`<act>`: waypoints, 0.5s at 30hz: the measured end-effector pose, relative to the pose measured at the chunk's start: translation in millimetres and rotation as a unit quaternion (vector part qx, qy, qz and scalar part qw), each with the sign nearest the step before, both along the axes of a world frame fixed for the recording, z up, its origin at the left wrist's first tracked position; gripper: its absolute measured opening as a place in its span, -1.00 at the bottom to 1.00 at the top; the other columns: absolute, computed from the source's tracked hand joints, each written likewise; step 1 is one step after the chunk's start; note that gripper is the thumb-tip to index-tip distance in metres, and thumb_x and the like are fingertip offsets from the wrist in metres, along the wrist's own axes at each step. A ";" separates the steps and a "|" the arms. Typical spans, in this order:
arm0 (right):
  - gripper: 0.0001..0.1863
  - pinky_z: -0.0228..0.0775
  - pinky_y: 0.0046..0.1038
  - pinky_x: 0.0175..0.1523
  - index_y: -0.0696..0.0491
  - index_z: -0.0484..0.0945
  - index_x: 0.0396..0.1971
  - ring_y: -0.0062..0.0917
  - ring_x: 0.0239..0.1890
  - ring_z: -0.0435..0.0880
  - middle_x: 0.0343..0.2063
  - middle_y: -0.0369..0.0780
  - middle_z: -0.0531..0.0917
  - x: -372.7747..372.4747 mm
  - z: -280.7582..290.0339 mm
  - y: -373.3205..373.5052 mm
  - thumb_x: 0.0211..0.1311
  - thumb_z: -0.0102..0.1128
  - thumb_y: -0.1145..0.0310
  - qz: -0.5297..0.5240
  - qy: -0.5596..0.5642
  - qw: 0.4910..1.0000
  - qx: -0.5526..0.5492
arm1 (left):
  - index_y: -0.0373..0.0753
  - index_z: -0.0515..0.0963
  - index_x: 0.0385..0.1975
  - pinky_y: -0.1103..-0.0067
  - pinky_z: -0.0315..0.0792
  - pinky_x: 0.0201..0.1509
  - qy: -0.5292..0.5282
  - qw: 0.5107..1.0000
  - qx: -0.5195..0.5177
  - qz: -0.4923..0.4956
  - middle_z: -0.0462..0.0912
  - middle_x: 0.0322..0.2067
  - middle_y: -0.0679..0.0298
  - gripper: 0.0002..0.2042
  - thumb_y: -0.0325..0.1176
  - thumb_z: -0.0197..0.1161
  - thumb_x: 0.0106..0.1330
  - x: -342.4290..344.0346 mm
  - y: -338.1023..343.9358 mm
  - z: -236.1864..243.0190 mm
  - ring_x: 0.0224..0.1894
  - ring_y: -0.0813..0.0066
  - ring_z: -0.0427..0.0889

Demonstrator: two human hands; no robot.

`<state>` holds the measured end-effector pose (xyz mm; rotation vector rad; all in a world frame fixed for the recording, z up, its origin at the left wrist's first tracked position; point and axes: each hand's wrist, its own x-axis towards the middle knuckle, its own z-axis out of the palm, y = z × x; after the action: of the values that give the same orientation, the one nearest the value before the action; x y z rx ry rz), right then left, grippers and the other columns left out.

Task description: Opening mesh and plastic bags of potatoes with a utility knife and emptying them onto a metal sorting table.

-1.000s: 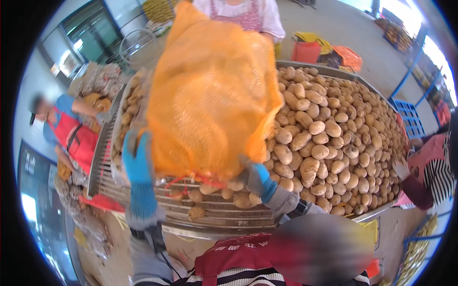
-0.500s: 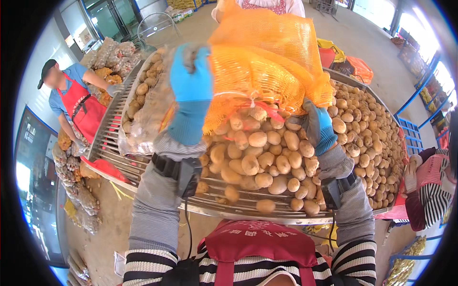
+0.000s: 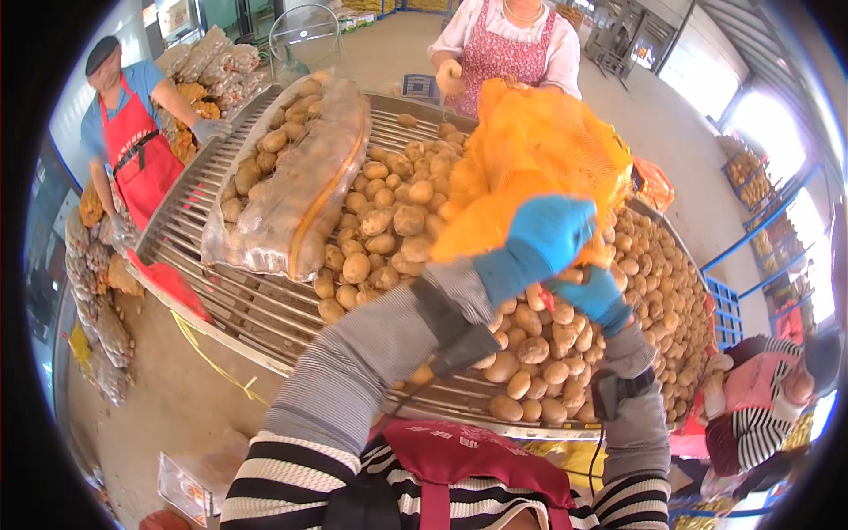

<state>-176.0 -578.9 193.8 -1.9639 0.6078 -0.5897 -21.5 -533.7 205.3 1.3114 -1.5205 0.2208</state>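
Bunched over the potato heap lies an orange mesh bag, mostly slack, its lower edge gathered near my hands. My left hand, in a blue work glove, is closed on the mesh; motion blurs its fingers. Just below and to the right, my right hand, also gloved in blue, grips the bag's lower edge. A bit of red shows by that edge. Loose potatoes lie directly under and around both hands on a slatted metal table.
A filled clear sack of potatoes lies on the slats to the left. One person in a red apron stands at the table's left end, another in a patterned apron across it. A third person is at right, near blue racks.
The orange bag has come down and moved right from its raised position, uncovering potatoes in the middle. My left hand has swung right and down, close to my right hand.
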 end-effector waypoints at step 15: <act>-0.68 0.48 -0.43 -0.09 0.15 0.46 -0.05 -0.50 -0.15 0.60 -0.14 -0.25 0.60 2.5 -44.7 -122.2 0.17 0.04 0.47 -0.180 -0.346 0.888 0.244 | -0.23 0.36 -0.01 0.29 0.39 -0.04 0.113 0.985 0.111 0.069 0.47 -0.19 0.03 -0.58 -0.19 0.23 0.17 31.0 31.7 -112.1 -0.11 0.03 0.46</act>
<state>-173.5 -701.2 149.1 -1.0593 0.5853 -1.1709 9.4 -502.0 93.1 1.5655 -1.2894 -0.0115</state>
